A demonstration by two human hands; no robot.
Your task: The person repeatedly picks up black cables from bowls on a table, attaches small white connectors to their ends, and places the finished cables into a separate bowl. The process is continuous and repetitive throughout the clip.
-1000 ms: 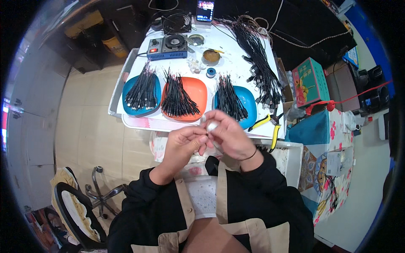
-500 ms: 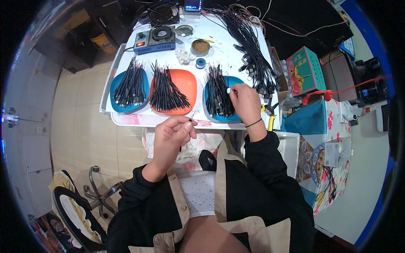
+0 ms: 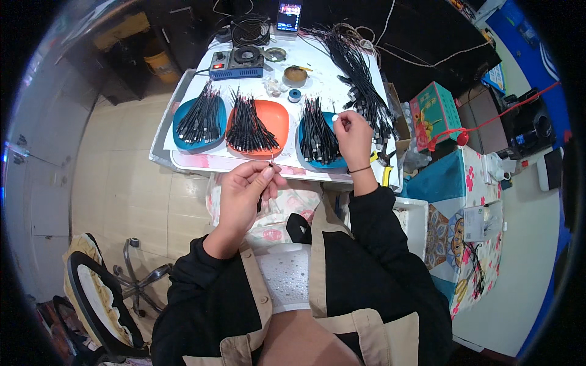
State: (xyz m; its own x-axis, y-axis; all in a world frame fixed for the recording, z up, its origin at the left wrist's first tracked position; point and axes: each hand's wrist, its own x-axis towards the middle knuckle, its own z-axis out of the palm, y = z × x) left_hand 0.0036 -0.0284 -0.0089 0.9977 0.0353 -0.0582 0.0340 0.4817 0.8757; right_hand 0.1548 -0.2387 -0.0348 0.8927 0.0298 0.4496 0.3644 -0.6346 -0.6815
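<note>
My left hand (image 3: 249, 190), closed in a pinch just in front of the table's near edge, holds a short black cable (image 3: 259, 204). Fine bare wire ends stick up past the thumb and forefinger; the palm hides most of the cable. Over the right blue tray (image 3: 333, 165), my right hand (image 3: 356, 141) pinches a small white-tipped piece (image 3: 335, 118), too small to name. Beside it in that tray lies a bunch of black cables (image 3: 317, 135). An orange tray (image 3: 278, 125) and a left blue tray (image 3: 184, 144) carry similar bunches, their wire ends pointing away from me.
Behind the trays stand a blue heating unit (image 3: 237, 72) with a red switch, a tin of brown paste (image 3: 295, 75) and a small spool (image 3: 295, 96). Long black cables (image 3: 361, 76) drape down the right side, above yellow-handled pliers (image 3: 386, 175). A lit phone (image 3: 289, 15) stands at the back.
The view has shifted slightly. My left hand stays in its pinch, with the wire ends now more upright. My right hand remains by the right tray, still pinching the white-tipped piece.
</note>
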